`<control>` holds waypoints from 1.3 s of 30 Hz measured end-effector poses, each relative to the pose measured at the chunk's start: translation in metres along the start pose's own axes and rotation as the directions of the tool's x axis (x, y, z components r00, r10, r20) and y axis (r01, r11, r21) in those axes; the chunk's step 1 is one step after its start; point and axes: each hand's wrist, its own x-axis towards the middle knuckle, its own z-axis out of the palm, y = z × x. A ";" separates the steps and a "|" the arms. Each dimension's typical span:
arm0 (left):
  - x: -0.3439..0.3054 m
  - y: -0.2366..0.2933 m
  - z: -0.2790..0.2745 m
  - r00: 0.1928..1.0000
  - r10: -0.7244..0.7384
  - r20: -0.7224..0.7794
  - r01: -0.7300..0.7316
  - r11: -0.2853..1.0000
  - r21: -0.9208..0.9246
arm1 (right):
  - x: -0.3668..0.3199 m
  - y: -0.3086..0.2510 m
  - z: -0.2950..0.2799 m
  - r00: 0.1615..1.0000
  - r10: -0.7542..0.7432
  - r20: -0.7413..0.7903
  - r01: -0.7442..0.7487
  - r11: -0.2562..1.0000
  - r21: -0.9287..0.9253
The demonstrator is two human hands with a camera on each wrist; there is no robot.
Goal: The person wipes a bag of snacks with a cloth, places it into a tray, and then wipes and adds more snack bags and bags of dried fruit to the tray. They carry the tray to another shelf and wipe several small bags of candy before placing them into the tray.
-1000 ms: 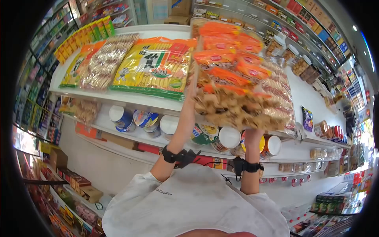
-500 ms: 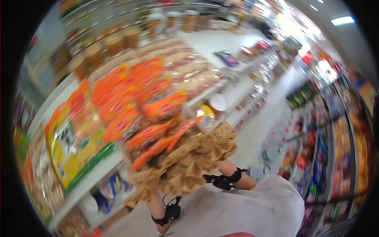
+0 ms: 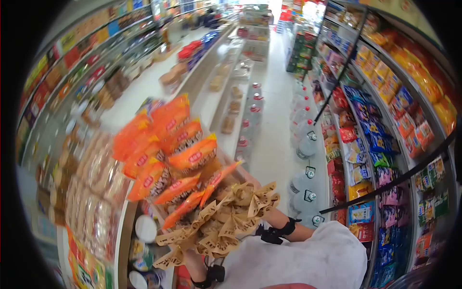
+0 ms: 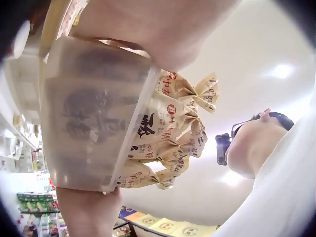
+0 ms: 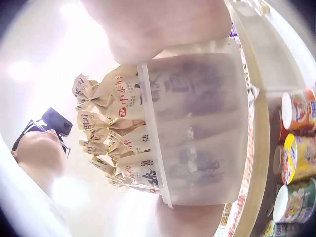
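Both hands hold a frosted plastic bin (image 4: 94, 118) in front of the body, one at each side of it. It is packed with orange snack packets (image 3: 192, 156) and tan paper-wrapped packages (image 3: 226, 216) whose tops are gathered and tied. My left hand (image 4: 158, 29) lies against one side in the left wrist view, its fingers mostly hidden. My right hand (image 5: 168, 27) is on the opposite side in the right wrist view, close by the rim. From above, the packages cover most of both hands.
On the left, a display shelf holds clear packs of long snacks (image 3: 94, 192), with round white-lidded tubs (image 3: 146, 229) on the level below. An aisle floor (image 3: 272, 125) runs ahead, lined with large water bottles (image 3: 306, 144). Stocked snack shelves (image 3: 370, 144) stand along the right.
My head view has swung right, from the display toward the aisle. The hands have carried the bin away from over the display front and round to the right.
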 end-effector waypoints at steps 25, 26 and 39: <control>0.097 -0.135 0.485 0.720 -0.415 0.556 0.267 0.905 0.330 | -0.130 -0.209 -0.294 0.540 -0.549 -0.638 0.062 0.782 -0.620; 0.104 -0.136 0.503 0.707 -0.413 0.574 0.271 0.908 0.320 | -0.122 -0.212 -0.297 0.506 -0.539 -0.674 0.046 0.797 -0.603; 0.233 -0.216 0.583 0.496 -0.614 0.614 0.448 0.787 0.424 | -0.035 -0.245 -0.371 0.364 -0.445 -0.819 -0.099 0.855 -0.508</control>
